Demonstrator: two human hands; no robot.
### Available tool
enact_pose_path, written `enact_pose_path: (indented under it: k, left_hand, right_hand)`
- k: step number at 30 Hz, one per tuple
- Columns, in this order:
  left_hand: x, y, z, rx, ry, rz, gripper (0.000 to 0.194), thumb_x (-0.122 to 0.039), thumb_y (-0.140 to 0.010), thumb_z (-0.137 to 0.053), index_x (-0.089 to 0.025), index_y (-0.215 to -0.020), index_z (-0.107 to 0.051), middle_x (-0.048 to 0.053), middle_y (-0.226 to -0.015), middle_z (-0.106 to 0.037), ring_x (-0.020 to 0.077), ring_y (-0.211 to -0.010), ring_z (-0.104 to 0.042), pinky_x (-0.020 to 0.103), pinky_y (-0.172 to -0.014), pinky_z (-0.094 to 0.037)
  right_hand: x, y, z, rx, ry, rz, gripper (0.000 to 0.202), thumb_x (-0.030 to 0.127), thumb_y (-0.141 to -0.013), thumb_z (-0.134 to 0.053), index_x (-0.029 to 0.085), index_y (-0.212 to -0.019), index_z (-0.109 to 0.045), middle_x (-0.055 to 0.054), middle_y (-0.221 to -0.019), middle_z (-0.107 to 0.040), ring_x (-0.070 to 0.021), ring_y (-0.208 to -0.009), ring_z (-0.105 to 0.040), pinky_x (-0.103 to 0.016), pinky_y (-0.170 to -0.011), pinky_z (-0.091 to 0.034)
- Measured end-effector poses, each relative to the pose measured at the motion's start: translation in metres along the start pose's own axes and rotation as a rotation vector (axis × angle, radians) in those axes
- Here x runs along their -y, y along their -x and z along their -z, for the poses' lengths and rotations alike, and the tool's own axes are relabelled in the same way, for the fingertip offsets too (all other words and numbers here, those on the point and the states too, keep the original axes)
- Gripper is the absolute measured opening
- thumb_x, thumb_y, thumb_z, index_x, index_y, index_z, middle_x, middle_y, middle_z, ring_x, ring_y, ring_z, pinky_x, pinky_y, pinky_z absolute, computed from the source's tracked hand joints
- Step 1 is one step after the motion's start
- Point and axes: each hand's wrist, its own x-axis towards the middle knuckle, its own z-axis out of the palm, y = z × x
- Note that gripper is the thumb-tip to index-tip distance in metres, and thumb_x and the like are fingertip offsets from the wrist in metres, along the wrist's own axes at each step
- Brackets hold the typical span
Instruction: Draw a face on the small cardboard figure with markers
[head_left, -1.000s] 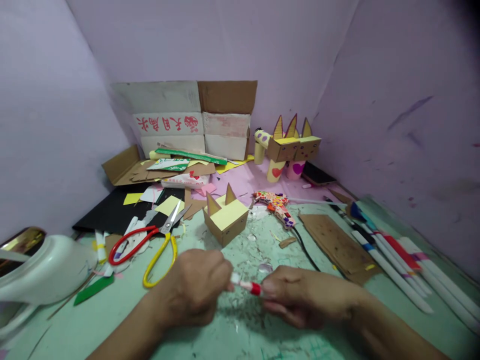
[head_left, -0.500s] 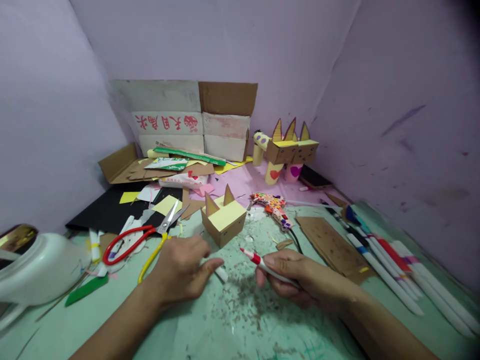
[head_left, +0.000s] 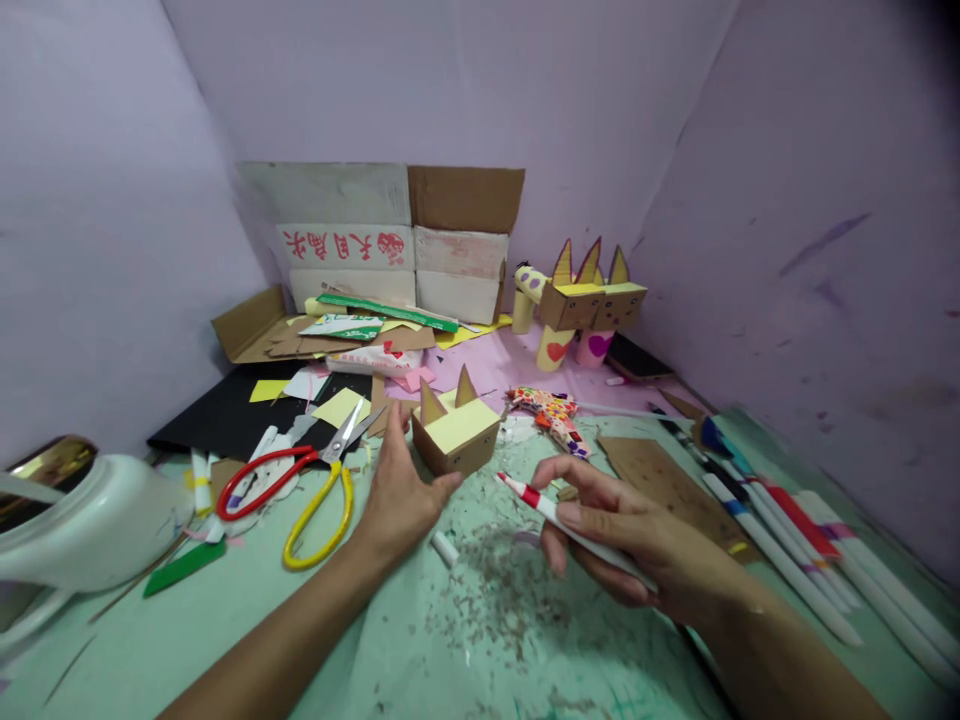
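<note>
My right hand (head_left: 622, 535) holds a red felt-tip marker (head_left: 544, 505), uncapped, its tip pointing up and left. My left hand (head_left: 405, 490) is open, thumb and fingers spread, at the near left side of a small cardboard box with two pointed ears (head_left: 457, 435). The box has a pale yellow top and small drawn eyes; whether the fingertips touch it I cannot tell. A white marker cap (head_left: 445, 549) lies on the green tabletop between my hands. Left of my left hand rest scissors (head_left: 319, 520) with one red and one yellow handle.
Beyond my right hand lies a flower-patterned glue gun (head_left: 551, 415). Several markers (head_left: 787, 555) and a cardboard piece (head_left: 660, 490) are at the right. Two eared cardboard animals (head_left: 592, 310) stand at the back. A white teapot-like vessel (head_left: 112, 520) sits left; paper scraps and an opened carton (head_left: 352, 240) lie behind.
My left hand has left the white cap on the table, opened and reached forward to the eared box. My right hand keeps the marker, its index finger now lifted. The view shifts slightly.
</note>
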Motion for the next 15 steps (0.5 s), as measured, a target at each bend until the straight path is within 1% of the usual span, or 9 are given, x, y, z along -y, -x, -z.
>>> enact_pose_path:
  k: [2, 3, 5, 7, 9, 11, 13, 14, 15]
  left_hand:
    - [0.0, -0.004, 0.004, 0.02, -0.043, 0.028, 0.107, -0.032, -0.061, -0.08, -0.014, -0.148, -0.02, 0.021, -0.15, -0.033, 0.0387, -0.138, -0.032, 0.056, -0.113, -0.024]
    - [-0.002, -0.004, 0.006, 0.015, -0.039, 0.027, 0.105, -0.033, -0.06, -0.08, -0.014, -0.147, -0.024, 0.02, -0.15, -0.033, 0.038, -0.138, -0.032, 0.054, -0.114, -0.025]
    - [-0.006, -0.001, 0.01, -0.003, 0.093, 0.015, 0.097, -0.037, -0.062, -0.08, -0.017, -0.144, -0.032, 0.017, -0.148, -0.039, 0.0361, -0.135, -0.037, 0.05, -0.113, -0.029]
    - [-0.01, 0.004, 0.011, 0.032, 0.327, 0.052, 0.089, -0.04, -0.067, -0.078, -0.02, -0.142, -0.035, 0.014, -0.14, -0.049, 0.034, -0.128, -0.047, 0.047, -0.108, -0.038]
    - [-0.012, 0.01, 0.009, 0.097, 0.522, 0.139, 0.084, -0.04, -0.07, -0.075, -0.02, -0.141, -0.035, 0.013, -0.127, -0.06, 0.0327, -0.119, -0.055, 0.045, -0.1, -0.045]
    - [-0.01, 0.014, 0.005, 0.12, 0.588, 0.211, 0.086, -0.04, -0.069, -0.076, -0.017, -0.14, -0.034, 0.013, -0.119, -0.063, 0.033, -0.114, -0.058, 0.045, -0.096, -0.048]
    - [-0.007, 0.015, 0.0, 0.109, 0.566, 0.223, 0.088, -0.04, -0.067, -0.077, -0.016, -0.14, -0.034, 0.013, -0.118, -0.063, 0.0335, -0.114, -0.058, 0.044, -0.094, -0.049]
    - [-0.006, 0.016, -0.001, 0.107, 0.547, 0.212, 0.089, -0.041, -0.066, -0.078, -0.016, -0.14, -0.034, 0.013, -0.119, -0.062, 0.0336, -0.114, -0.058, 0.044, -0.094, -0.049]
    - [-0.006, 0.016, -0.003, 0.108, 0.529, 0.2, 0.089, -0.041, -0.066, -0.078, -0.016, -0.14, -0.034, 0.013, -0.121, -0.062, 0.0335, -0.114, -0.057, 0.043, -0.093, -0.049]
  right_hand:
    - [0.001, 0.001, -0.002, 0.022, -0.031, 0.023, 0.025, 0.041, -0.085, -0.063, 0.02, -0.094, -0.052, -0.002, -0.074, -0.07, -0.0006, -0.031, -0.034, -0.012, -0.029, -0.019]
    - [0.001, 0.002, -0.003, 0.026, -0.056, 0.032, 0.026, 0.042, -0.084, -0.063, 0.02, -0.091, -0.053, -0.004, -0.074, -0.07, -0.0025, -0.032, -0.04, -0.013, -0.03, -0.024]
    - [0.003, 0.004, -0.004, -0.007, -0.123, 0.09, 0.029, 0.045, -0.08, -0.062, 0.019, -0.091, -0.056, -0.006, -0.074, -0.071, -0.0104, -0.043, -0.057, -0.018, -0.037, -0.039]
    - [0.004, 0.005, -0.005, -0.1, -0.175, 0.217, 0.031, 0.046, -0.077, -0.061, 0.021, -0.095, -0.059, -0.006, -0.08, -0.072, -0.0179, -0.061, -0.067, -0.027, -0.051, -0.05]
    - [0.004, 0.005, -0.006, -0.201, -0.178, 0.358, 0.031, 0.041, -0.074, -0.063, 0.024, -0.101, -0.06, -0.006, -0.089, -0.072, -0.0211, -0.075, -0.07, -0.034, -0.064, -0.054]
    - [0.001, 0.003, -0.006, -0.274, -0.142, 0.424, 0.035, 0.031, -0.07, -0.067, 0.026, -0.104, -0.059, -0.005, -0.094, -0.072, -0.0221, -0.081, -0.069, -0.037, -0.071, -0.054]
    - [-0.003, -0.002, -0.006, -0.325, -0.118, 0.444, 0.039, 0.024, -0.065, -0.072, 0.026, -0.101, -0.057, -0.003, -0.09, -0.072, -0.021, -0.078, -0.069, -0.035, -0.069, -0.054]
    - [-0.005, -0.004, -0.006, -0.35, -0.117, 0.458, 0.036, 0.025, -0.065, -0.074, 0.025, -0.097, -0.056, -0.002, -0.083, -0.072, -0.0193, -0.072, -0.067, -0.032, -0.065, -0.053]
    - [-0.007, -0.007, -0.006, -0.376, -0.118, 0.484, 0.032, 0.03, -0.067, -0.076, 0.024, -0.091, -0.056, 0.0, -0.074, -0.07, -0.0172, -0.064, -0.065, -0.029, -0.06, -0.051]
